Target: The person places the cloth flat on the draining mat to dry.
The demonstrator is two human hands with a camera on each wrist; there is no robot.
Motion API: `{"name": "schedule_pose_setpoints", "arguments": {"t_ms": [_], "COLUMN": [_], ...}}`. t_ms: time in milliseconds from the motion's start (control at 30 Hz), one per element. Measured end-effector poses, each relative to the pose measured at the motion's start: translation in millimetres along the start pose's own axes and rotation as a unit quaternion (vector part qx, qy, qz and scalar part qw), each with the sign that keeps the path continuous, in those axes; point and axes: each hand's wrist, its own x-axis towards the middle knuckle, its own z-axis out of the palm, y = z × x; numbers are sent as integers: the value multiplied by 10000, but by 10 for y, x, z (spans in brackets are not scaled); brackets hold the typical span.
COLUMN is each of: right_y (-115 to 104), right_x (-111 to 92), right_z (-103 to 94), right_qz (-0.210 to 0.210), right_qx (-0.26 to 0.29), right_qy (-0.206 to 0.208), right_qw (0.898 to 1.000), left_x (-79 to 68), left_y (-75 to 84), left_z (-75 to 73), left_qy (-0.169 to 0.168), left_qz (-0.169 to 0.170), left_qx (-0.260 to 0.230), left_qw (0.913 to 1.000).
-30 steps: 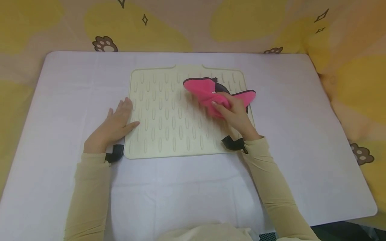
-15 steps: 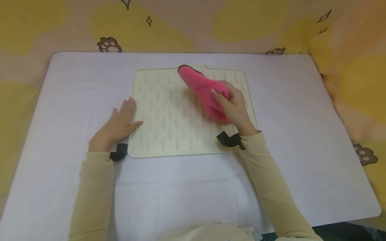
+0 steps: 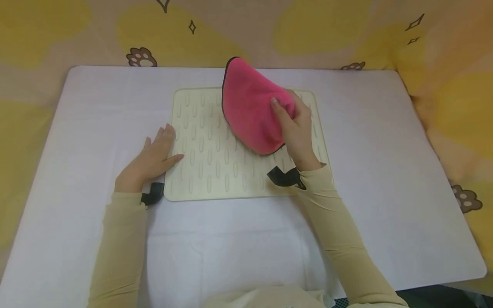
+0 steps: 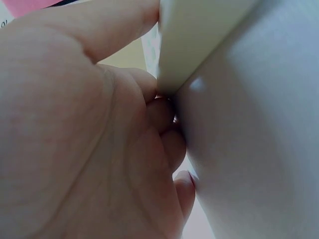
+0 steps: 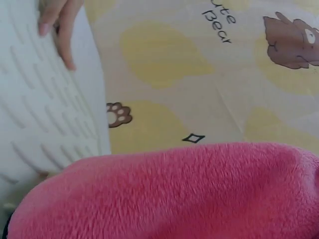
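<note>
A pink plush cloth (image 3: 250, 111) with a dark edge hangs from my right hand (image 3: 298, 128), which pinches it between thumb and fingers above the mat. In the right wrist view the fuzzy pink cloth (image 5: 174, 194) fills the lower part and hides the right fingers. Below it lies a cream mat (image 3: 200, 179) with raised oval ridges. My left hand (image 3: 150, 160) rests at the mat's left edge, thumb over the rim and fingers stretched out along the side. Seen from the left wrist, the left hand's fingers (image 4: 159, 114) touch the mat's edge (image 4: 199, 40).
The mat lies on a white-covered table (image 3: 385, 171). Behind it hangs a yellow and beige curtain (image 3: 316, 34) with paw prints. Each wrist wears a black camera mount, such as the left mount (image 3: 152, 194).
The right hand has lifted the pink cloth and turned it, so its broad pink face now spreads out toward the back left. The left hand stays at the mat's edge.
</note>
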Motion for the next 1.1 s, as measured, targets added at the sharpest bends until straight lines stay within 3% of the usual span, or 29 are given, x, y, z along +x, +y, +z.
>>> {"name": "schedule_pose_setpoints", "arguments": {"t_ms": [100, 267, 467, 600, 867, 1000, 1100], "right_y": [86, 285, 465, 538, 572, 505, 439], "right_x": [-49, -164, -277, -318, -291, -240, -163], "right_z": [-10, -32, -19, -7, -48, -107, -193], "right_qz": [118, 215, 136, 235, 190, 523, 870], "right_qx": [-156, -731, -1644, -1899, -2157, -2084, -1629], "right_qy": [-198, -873, -1769, -2150, -2588, -3083, -3343], "right_qw": [9996, 9933, 9703, 9577, 9414, 9267, 9242], "left_x": [1, 6, 2, 6, 25, -20, -59], "left_y": [-7, 6, 14, 18, 24, 27, 65], "left_z": [1, -4, 3, 13, -21, -70, -114], "left_qy": [0, -19, -28, -13, -92, -106, 212], "left_qz": [10, -24, -66, -18, 67, -61, -154], "left_qx": [4, -16, -19, 17, -23, -250, -304], "left_qw": [10000, 10000, 10000, 10000, 9999, 9996, 9992]}}
